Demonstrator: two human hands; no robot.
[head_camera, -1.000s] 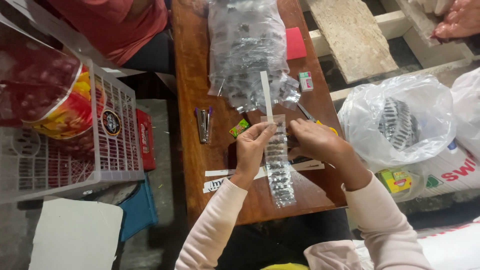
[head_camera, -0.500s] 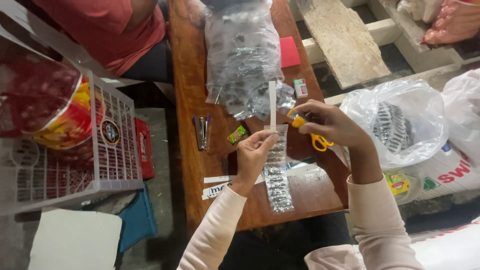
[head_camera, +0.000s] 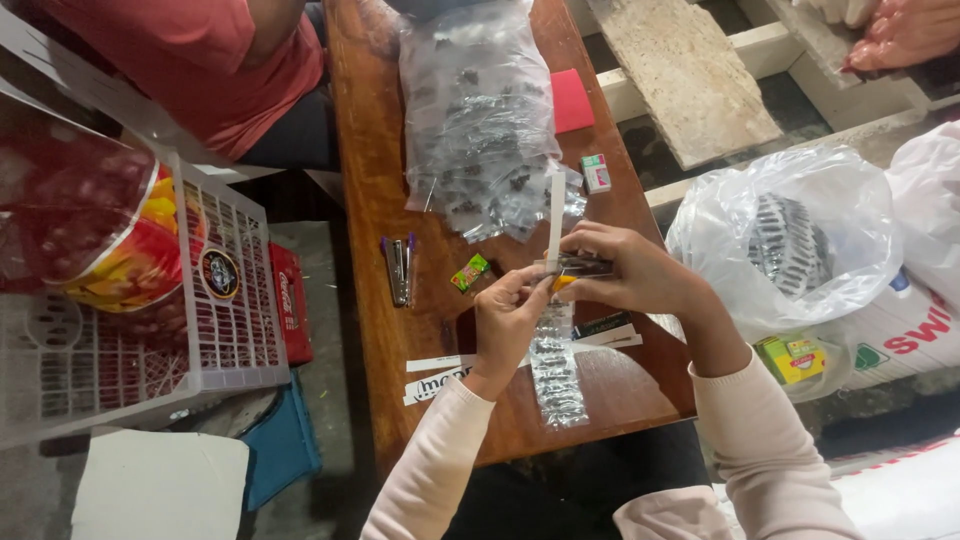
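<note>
My left hand (head_camera: 508, 322) pinches the top of a long strip of small clear packets (head_camera: 556, 372) that lies down the wooden table (head_camera: 370, 190) toward its near edge. My right hand (head_camera: 632, 270) grips scissors (head_camera: 578, 266), dark blades pointing left, with a bit of yellow handle showing, right at the top of the strip and close to my left fingers. A narrow white paper strip (head_camera: 555, 212) stands up from between the two hands.
A heap of clear packets (head_camera: 480, 120) lies further up the table with a red pad (head_camera: 572, 100) and a small box (head_camera: 597, 172). Purple-tipped tools (head_camera: 400, 270), a green wrapper (head_camera: 470, 272) and paper strips (head_camera: 440, 375) lie left. White basket (head_camera: 230, 300) left, plastic bag (head_camera: 790, 240) right, a red-shirted person (head_camera: 200, 70) behind.
My right hand picked up the yellow-handled scissors from the table and has brought them in to the top of the strip. My left hand kept hold of the strip.
</note>
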